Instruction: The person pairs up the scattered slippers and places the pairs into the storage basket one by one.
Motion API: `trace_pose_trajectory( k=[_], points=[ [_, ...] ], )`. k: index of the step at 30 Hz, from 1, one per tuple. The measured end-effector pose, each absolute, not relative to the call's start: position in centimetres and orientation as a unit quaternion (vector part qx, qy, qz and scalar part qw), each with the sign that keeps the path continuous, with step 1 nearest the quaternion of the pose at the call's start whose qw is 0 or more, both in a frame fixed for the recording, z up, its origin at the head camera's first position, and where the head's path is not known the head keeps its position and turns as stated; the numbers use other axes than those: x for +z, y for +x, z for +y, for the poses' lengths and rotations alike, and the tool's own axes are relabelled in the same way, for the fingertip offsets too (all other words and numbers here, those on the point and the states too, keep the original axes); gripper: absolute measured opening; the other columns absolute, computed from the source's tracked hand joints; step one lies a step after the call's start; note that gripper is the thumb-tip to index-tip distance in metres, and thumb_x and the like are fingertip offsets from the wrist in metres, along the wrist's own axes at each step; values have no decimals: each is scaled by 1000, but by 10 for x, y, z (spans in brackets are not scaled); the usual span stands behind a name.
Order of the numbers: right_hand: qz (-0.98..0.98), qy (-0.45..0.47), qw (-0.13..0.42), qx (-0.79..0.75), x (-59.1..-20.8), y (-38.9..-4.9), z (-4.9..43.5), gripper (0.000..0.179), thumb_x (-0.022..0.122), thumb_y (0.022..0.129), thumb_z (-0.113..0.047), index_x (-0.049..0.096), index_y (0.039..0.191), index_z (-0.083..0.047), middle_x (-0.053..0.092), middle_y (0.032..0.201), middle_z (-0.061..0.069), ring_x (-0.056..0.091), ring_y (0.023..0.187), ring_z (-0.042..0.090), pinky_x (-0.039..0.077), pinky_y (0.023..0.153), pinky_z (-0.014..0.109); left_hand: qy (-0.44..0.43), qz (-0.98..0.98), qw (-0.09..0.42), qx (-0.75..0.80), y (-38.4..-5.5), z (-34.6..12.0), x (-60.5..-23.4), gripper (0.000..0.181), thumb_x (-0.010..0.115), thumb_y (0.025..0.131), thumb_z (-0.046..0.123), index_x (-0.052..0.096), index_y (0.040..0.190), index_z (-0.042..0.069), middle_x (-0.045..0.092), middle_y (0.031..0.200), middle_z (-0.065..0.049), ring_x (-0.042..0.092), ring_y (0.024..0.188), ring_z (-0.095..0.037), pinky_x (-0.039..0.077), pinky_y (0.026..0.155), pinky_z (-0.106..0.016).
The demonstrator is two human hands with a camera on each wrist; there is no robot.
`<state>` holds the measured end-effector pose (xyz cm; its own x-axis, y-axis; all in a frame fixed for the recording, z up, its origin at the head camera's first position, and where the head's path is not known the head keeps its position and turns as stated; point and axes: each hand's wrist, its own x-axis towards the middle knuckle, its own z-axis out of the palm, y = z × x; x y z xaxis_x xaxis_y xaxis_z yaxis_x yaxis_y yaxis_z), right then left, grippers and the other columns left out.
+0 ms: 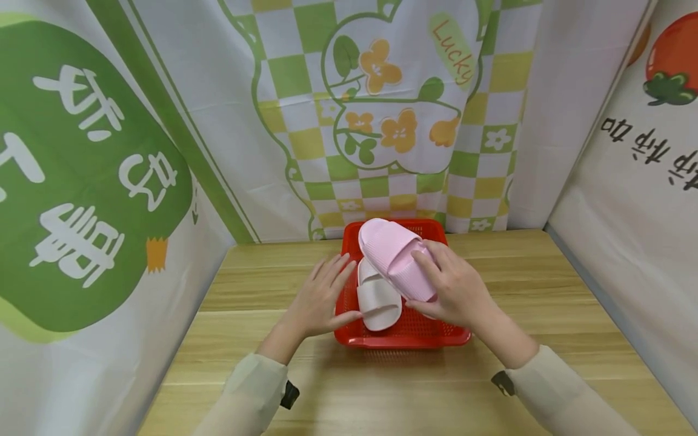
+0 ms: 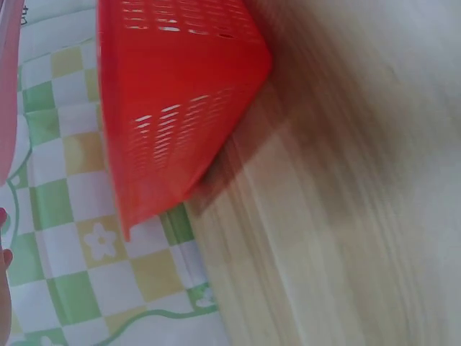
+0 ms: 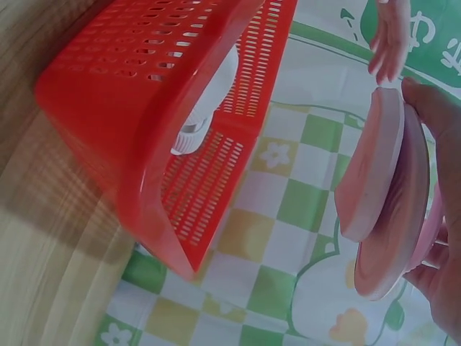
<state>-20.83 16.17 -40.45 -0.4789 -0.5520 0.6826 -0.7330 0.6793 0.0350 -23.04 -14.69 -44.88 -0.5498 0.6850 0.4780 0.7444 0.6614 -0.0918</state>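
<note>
My right hand grips a pair of pink slippers above the red basket. The right wrist view shows the two pink slippers pressed together, their soles at a slant, with the thumb on one side and the fingers on the other. Inside the basket lies a white slipper, partly covered by the pink ones in the head view. Over the basket's left side hovers my left hand, its fingers spread and fairly straight, holding nothing.
The basket stands on a wooden table, close to the back. Behind it hangs a green and yellow checked cloth. Printed cloth walls border the table on both sides.
</note>
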Motion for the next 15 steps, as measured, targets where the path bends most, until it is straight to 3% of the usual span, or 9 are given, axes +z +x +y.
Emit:
trace_pose_trajectory(
  k=[4, 10, 15],
  points=[
    [-859, 362, 338, 132, -406, -210, 162, 87, 84, 64, -46, 50, 129, 1, 50, 128, 25, 51, 111, 36, 53, 80, 50, -379, -899, 215, -51, -230, -150, -458, 89, 41, 89, 67, 33, 149, 1, 30, 154, -17, 28, 140, -33, 15, 115, -52],
    [-865, 341, 345, 128, -408, -212, 162, 84, 82, 65, -46, 52, 128, 1, 51, 126, 25, 51, 109, 37, 54, 77, 51, -345, -923, 161, -52, -229, -154, -473, 91, 56, 86, 60, 32, 149, -1, 31, 153, -20, 27, 141, -36, 15, 114, -55],
    [-869, 326, 347, 134, -411, -214, 160, 84, 81, 66, -46, 52, 129, 1, 51, 125, 26, 51, 110, 38, 53, 80, 53, -316, -941, 113, -51, -227, -155, -482, 93, 52, 87, 63, 28, 151, 0, 28, 155, -18, 22, 143, -35, 10, 115, -53]
  ],
)
